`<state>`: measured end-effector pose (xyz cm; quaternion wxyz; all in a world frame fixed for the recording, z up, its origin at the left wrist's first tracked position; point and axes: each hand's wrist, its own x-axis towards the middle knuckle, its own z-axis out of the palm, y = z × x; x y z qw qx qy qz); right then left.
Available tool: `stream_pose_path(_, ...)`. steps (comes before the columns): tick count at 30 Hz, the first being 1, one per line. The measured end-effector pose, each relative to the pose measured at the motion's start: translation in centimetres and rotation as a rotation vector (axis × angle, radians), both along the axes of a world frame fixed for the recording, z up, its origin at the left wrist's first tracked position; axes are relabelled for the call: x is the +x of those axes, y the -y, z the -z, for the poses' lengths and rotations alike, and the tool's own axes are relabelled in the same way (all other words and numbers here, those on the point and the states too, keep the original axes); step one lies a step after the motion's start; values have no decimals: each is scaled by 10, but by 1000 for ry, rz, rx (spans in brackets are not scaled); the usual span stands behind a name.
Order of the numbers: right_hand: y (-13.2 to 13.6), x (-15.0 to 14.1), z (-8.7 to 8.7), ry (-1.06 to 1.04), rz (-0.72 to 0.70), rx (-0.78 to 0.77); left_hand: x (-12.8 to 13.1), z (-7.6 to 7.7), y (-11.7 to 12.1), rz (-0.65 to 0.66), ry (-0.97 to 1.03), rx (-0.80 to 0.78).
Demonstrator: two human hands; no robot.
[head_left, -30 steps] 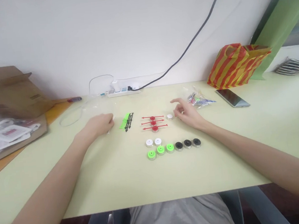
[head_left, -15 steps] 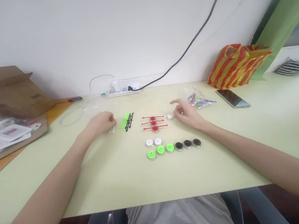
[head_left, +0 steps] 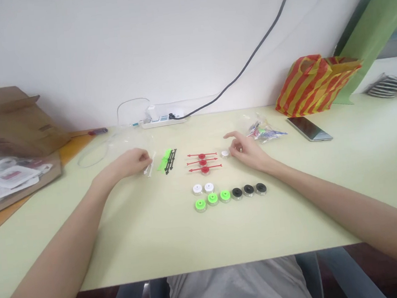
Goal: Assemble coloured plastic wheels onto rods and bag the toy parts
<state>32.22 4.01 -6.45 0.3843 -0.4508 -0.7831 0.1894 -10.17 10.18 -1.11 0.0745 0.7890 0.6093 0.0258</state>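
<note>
My left hand (head_left: 135,163) is closed in a pinch at the end of white plastic arrows (head_left: 151,166) lying on the table. Green arrows (head_left: 165,160) and black arrows (head_left: 171,161) lie just right of them. My right hand (head_left: 244,150) rests with its index finger stretched out and the others curled loosely, beside a single white round base (head_left: 224,154). Between the hands, three red arrow spinners (head_left: 203,162) stand in a column. Nearer me are two white bases (head_left: 203,188), three green bases (head_left: 212,198) and three black bases (head_left: 249,190).
A clear bag of coloured parts (head_left: 262,131) lies behind my right hand, with a phone (head_left: 309,129) and a striped bag (head_left: 315,86) further right. A power strip (head_left: 163,120) sits by the wall. An open cardboard box (head_left: 13,124) stands at the left.
My left hand has shifted slightly left, and more of the white arrows shows beside its fingertips. The right hand stays almost still by the white base.
</note>
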Motion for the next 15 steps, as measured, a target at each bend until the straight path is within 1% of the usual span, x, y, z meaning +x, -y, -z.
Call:
stream_pose_path(7,0,-3,-2,9,0,8,-1,6,-3,6,-36,49)
stream_pose_path(15,3,-4,-4,17,-1,-4,-2,12,-3,-33,-91,76)
